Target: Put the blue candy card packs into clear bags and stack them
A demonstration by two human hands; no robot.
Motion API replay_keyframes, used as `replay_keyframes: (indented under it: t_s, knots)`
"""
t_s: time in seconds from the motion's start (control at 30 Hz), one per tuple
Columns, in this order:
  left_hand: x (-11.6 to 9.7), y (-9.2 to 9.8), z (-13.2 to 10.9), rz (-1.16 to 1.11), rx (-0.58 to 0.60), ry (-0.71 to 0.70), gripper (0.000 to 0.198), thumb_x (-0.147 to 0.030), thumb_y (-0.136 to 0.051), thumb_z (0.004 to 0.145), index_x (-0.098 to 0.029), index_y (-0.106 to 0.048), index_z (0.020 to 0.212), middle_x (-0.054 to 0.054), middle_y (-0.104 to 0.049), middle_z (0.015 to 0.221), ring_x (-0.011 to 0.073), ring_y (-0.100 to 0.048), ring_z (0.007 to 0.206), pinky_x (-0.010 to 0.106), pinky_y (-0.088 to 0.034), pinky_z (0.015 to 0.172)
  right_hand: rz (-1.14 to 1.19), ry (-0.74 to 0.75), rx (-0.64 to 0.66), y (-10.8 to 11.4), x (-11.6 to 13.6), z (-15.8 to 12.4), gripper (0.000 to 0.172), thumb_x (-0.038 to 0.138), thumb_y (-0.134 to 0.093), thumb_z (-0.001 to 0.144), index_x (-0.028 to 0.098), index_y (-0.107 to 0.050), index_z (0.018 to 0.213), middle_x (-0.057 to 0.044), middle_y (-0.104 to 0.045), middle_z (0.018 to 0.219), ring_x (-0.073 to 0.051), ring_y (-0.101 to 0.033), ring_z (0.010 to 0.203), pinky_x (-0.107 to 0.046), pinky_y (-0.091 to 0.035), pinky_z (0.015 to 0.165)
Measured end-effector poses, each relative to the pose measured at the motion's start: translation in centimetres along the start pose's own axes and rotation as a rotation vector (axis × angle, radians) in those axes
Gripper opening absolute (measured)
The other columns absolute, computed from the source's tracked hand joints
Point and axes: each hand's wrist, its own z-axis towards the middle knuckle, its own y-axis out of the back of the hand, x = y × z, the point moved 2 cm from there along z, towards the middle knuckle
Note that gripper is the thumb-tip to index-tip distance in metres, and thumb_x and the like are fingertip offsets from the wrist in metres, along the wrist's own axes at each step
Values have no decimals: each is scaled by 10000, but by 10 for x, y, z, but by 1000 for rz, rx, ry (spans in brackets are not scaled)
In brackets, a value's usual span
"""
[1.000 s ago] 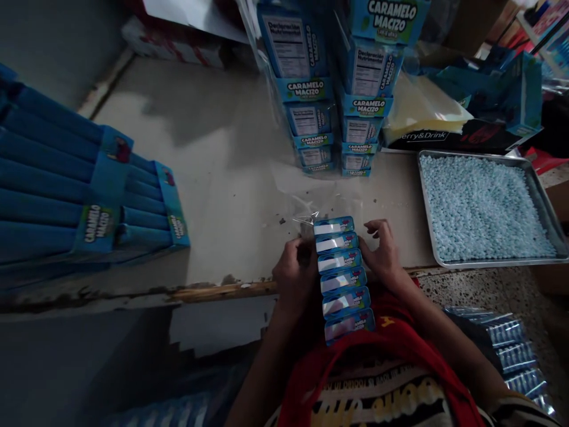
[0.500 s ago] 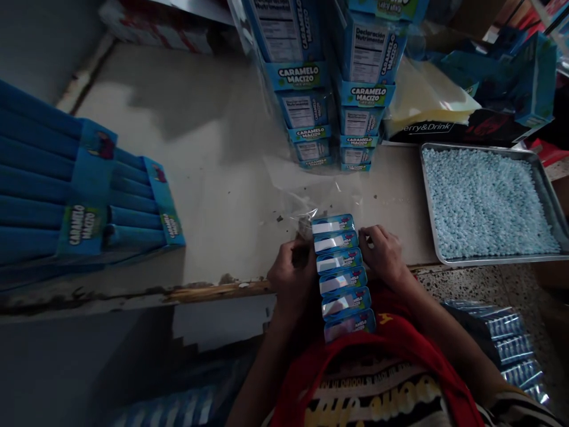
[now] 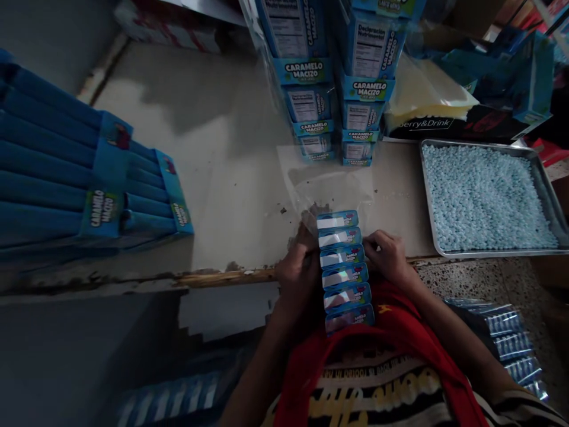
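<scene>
1. The row of six blue packs (image 3: 344, 258) sits at lower centre of the frame, running from the near edge of the tabletop (image 3: 222, 172) down towards your red apron (image 3: 400, 311). White or pale patches show on the packs, and clear film (image 3: 331, 184) spreads out beyond the far end.
2. Your left hand (image 3: 297, 264) is curled against the left side of the row; its fingers are partly hidden, so you cannot tell from here whether it grips the packs or the film.
3. Your right hand (image 3: 386, 255) is at the right side, thumb and fingers bent close together by the upper packs; whether film is pinched between them cannot be told.
4. Ahead of you, at upper centre, stand two stacks of blue boxes (image 3: 368, 89) labelled "Caramelo Macizo".
5. At the right of the frame, a metal tray (image 3: 438, 244) holds pale blue pellets (image 3: 489, 198).
6. Above it, at upper right, yellowish sheets (image 3: 429, 95) lie on a black box (image 3: 484, 123).
7. On your left, long blue cartons (image 3: 48, 160) lie side by side.
8. Shiny wrapped packs (image 3: 513, 344) lie at lower right, below tabletop level.
</scene>
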Motion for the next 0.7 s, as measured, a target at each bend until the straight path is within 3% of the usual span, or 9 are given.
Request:
replay_keyframes:
  t_s: [0.17, 0.3, 0.47, 0.63, 0.7]
  knots:
    - [1, 5, -16, 82, -43, -223, 183, -376, -705, 886, -213, -778, 848, 21, -748, 723, 172, -680, 650, 274, -491, 641, -120, 192, -62, 15, 14, -14, 332, 221, -549, 1049, 211, -623, 726, 1, -648, 671, -119, -563, 588, -270, -394, 608]
    - [-14, 2, -27, 96, -82, -228, 170, -327, -677, 922, -213, -772, 839, 7, -739, 690, 147, -658, 597, 251, -464, 599, -167, 182, -33, 21, 12, -26, 370, 244, -541, 1072, 217, -622, 712, 4, -644, 658, -120, -540, 571, -283, -378, 605]
    - [-22, -7, -11, 164, -51, -222, 257, -422, -648, 953, -201, -751, 872, 37, -768, 745, 172, -711, 656, 263, -504, 647, -257, 102, 16, 19, 0, -15, 273, 238, -572, 1052, 208, -678, 803, -13, -717, 722, -131, -606, 607, -292, -382, 614]
    - [-29, -2, 6, 206, -103, -283, 279, -428, -663, 980, -197, -752, 851, 20, -757, 712, 152, -705, 627, 239, -496, 642, -227, 194, -80, 21, -1, 3, 211, 241, -577, 1067, 199, -713, 911, -9, -740, 747, -127, -642, 633, -282, -423, 623]
    - [-29, 3, 6, 253, -145, -326, 292, -423, -653, 996, -197, -762, 847, 27, -762, 722, 150, -710, 639, 236, -500, 652, -218, 231, -114, 24, 1, 4, 234, 228, -574, 1061, 207, -708, 871, -5, -722, 719, -127, -625, 618, -288, -424, 614]
